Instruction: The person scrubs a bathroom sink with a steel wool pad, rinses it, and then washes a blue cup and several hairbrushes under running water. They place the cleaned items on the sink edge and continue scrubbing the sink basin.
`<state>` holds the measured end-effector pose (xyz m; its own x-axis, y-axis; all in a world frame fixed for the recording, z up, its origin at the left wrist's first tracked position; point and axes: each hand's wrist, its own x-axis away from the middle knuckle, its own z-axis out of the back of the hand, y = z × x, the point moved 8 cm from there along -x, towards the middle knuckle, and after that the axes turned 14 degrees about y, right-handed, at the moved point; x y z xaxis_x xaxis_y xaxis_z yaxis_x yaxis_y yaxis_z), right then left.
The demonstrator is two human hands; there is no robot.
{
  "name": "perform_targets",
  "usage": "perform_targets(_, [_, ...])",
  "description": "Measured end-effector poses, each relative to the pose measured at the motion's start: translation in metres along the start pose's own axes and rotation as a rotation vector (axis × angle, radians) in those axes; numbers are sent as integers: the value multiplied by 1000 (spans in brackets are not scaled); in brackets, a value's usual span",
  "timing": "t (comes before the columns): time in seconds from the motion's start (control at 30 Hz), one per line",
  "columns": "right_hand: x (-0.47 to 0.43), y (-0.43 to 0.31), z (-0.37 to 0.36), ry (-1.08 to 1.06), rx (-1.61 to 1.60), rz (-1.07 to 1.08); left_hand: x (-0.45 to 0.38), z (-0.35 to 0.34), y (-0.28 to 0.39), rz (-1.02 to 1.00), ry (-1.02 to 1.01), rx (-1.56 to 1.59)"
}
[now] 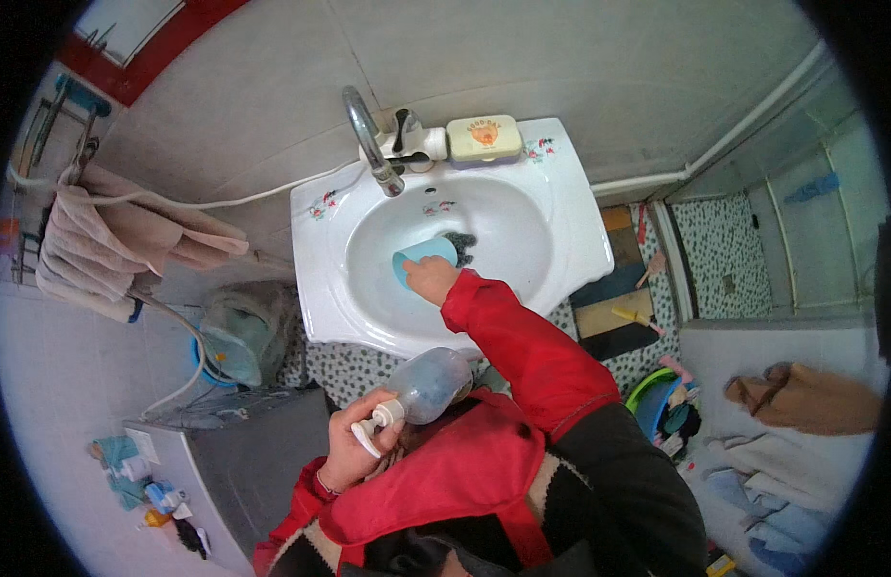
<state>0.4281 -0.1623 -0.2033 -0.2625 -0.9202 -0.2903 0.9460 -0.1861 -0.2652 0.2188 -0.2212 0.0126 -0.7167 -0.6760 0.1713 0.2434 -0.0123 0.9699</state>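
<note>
My right hand (pixel 432 279) grips the rim of a light blue plastic cup (pixel 435 252), which lies tilted on its side in the white ceramic sink (pixel 359 317). Beside the cup is a dark, mottled patch (pixel 461 246) in the basin; what it is, I cannot tell. My left hand (pixel 357 440) is closed around the neck of a clear pump bottle (pixel 429 386), held close to my body below the sink's front edge. The bottle's white pump head (pixel 377 425) points down and left. Over the basin curves a chrome faucet (pixel 373 144).
A pale yellow soap box (pixel 484 138) stands on the sink's back ledge. Pink towels (pixel 121 245) hang at the left above a bag-lined bucket (pixel 236 339). A grey-topped washing machine or cabinet (pixel 258 461) is at lower left. Basins with cloths (pixel 662 404) stand on the floor at right.
</note>
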Motion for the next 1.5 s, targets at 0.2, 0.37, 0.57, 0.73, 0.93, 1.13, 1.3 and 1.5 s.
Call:
perform_targets(0.2, [18,15,148,303,-275,152,-20,19,-2,-39,55,-13])
perform_targets(0.37, [24,25,190,361,-202,131,-41,15,3,-76,-30,37])
perform_targets(0.57, [20,32,189,348,-206,124,-47,11,1,-94,-22,23])
perform_targets(0.73, [8,33,195,328,-247,158,-46,7,3,-78,5,60])
perform_targets(0.93, [4,35,203,287,-245,268,-45,1,6,-76,45,57])
perform_targets(1.13, [6,45,201,224,-238,309,-45,-6,10,-70,82,62])
perform_targets(1.3, [2,50,198,182,-244,330,-47,-12,10,-59,103,64])
perform_targets(1.5, [-19,39,202,88,-235,441,-45,-9,13,-80,160,59])
